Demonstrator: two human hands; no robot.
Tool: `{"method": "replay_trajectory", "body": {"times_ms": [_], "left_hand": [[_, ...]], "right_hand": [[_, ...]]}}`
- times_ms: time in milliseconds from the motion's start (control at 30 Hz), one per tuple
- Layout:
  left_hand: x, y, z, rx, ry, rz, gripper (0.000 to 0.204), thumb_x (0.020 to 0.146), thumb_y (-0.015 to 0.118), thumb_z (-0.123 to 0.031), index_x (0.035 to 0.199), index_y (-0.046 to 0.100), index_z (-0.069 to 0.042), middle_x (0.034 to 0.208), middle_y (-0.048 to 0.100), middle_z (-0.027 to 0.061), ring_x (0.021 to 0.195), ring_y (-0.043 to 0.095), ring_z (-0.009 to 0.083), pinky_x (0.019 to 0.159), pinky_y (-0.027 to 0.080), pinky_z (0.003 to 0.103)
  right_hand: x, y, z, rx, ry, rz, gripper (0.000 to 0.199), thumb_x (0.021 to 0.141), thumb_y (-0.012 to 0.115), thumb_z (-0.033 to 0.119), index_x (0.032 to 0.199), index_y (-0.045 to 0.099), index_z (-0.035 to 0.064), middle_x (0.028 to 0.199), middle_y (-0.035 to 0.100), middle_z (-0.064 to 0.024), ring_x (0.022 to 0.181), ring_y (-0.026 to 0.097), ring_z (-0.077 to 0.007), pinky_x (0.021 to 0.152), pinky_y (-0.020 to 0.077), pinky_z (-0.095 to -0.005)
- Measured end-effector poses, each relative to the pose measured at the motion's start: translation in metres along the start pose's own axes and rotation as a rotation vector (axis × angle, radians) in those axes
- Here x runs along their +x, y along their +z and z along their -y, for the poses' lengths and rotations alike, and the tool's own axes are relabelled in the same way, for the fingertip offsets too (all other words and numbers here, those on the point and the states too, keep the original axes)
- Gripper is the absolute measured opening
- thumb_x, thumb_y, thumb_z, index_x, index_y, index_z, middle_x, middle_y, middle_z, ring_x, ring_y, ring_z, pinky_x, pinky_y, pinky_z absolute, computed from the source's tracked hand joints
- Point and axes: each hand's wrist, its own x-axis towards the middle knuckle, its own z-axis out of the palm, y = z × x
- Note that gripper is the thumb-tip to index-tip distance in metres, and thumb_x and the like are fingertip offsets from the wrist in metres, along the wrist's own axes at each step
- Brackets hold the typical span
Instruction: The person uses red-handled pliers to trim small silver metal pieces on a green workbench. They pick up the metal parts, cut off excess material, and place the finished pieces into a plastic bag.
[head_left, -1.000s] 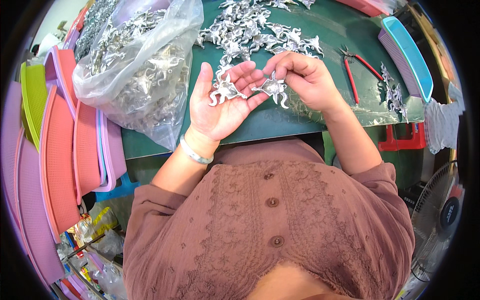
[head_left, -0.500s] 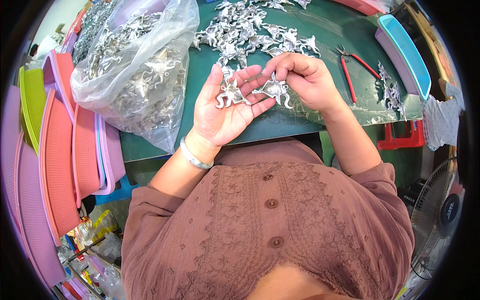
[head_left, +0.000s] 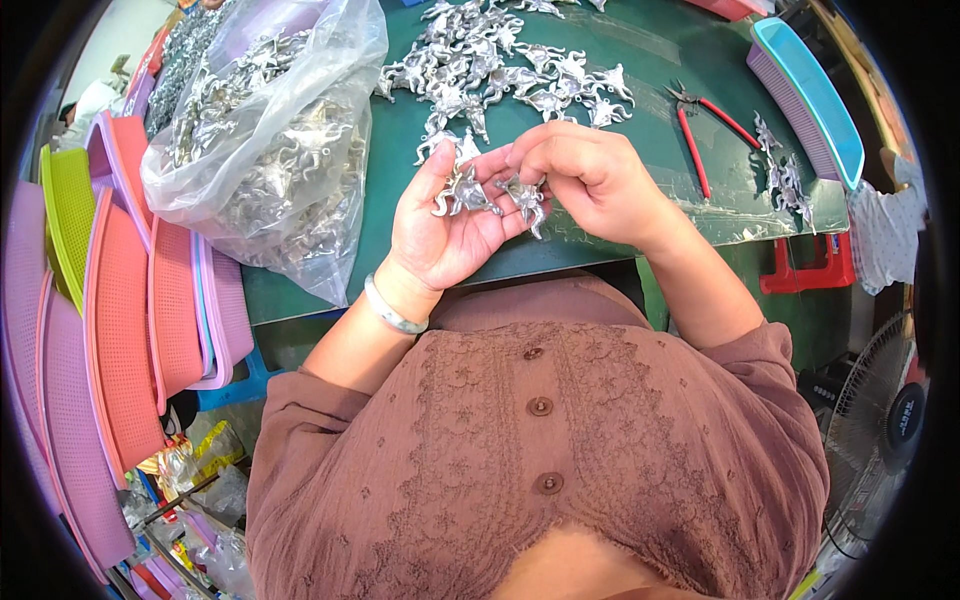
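Note:
My left hand (head_left: 437,238) is turned palm up near the table's front edge, a bangle on its wrist. Across its fingers, with the thumb beside it, rests a silver metal casting (head_left: 465,194) with curled arms. Thumb and fingers of my right hand (head_left: 597,182) pinch a second curled casting (head_left: 526,203) just over the left fingertips; its upper part is hidden by the fingers. Beyond both hands, a heap of similar castings (head_left: 470,70) spreads over the green table (head_left: 660,60).
A clear plastic bag (head_left: 290,190) full of castings stands at left, beside stacked coloured baskets (head_left: 125,330). Red-handled pliers (head_left: 695,155) lie open at right, near several castings (head_left: 788,185) and a blue-and-purple basket (head_left: 815,95). A fan (head_left: 880,400) stands at lower right.
The casting in my right hand has turned to a steeper angle and come closer to the one in my left hand. My left hand stays nearly in place.

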Motion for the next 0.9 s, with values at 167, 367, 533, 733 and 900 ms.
{"method": "replay_trajectory", "body": {"times_ms": [167,367,533,733,900], "left_hand": [[0.002,-0.001,0.003,-0.042,-0.018,0.021,0.068,0.090,0.036,-0.049,0.123,0.038,0.010,0.116,0.049,0.0196,0.110,0.047,0.0314,0.100,0.033,0.043],[0.001,-0.001,0.003,-0.144,-0.060,0.034,0.069,0.090,0.036,-0.049,0.124,0.037,0.011,0.119,0.048,0.0234,0.111,0.047,0.0344,0.100,0.034,0.044],[-0.001,0.001,0.004,-0.169,-0.065,-0.005,0.070,0.090,0.035,-0.048,0.124,0.034,0.014,0.119,0.047,0.0238,0.111,0.047,0.0329,0.100,0.034,0.044],[-0.002,0.007,0.004,-0.191,-0.019,-0.008,0.068,0.091,0.035,-0.047,0.127,0.033,0.011,0.127,0.041,0.0244,0.116,0.042,0.0347,0.100,0.034,0.041],[-0.004,0.015,0.012,0.099,0.166,-0.096,0.060,0.092,0.034,-0.043,0.129,0.035,0.004,0.129,0.041,0.0192,0.117,0.042,0.0286,0.099,0.034,0.041]], "right_hand": [[-0.004,-0.001,0.000,-0.016,-0.006,-0.028,0.024,0.065,0.045,-0.017,0.078,0.054,0.0003,0.086,0.061,-0.0116,0.073,0.061,-0.0213,0.055,0.0487,-0.0264],[-0.005,-0.002,-0.001,0.007,0.050,-0.022,0.025,0.066,0.045,-0.018,0.081,0.055,-0.0001,0.085,0.061,-0.0105,0.070,0.061,-0.0196,0.052,0.0487,-0.0250],[-0.008,-0.001,0.001,0.019,0.140,-0.006,0.031,0.068,0.042,-0.017,0.089,0.056,0.0002,0.087,0.061,-0.0099,0.070,0.060,-0.0174,0.053,0.0486,-0.0246],[-0.016,-0.006,-0.006,0.057,0.172,0.029,0.053,0.064,0.034,-0.014,0.113,0.048,0.0005,0.103,0.060,-0.0097,0.091,0.059,-0.0188,0.077,0.0449,-0.0295],[-0.021,-0.012,-0.009,0.107,0.201,0.089,0.067,0.062,0.048,-0.007,0.128,0.040,0.0039,0.123,0.048,-0.0111,0.110,0.047,-0.0238,0.090,0.0377,-0.0329]]}}
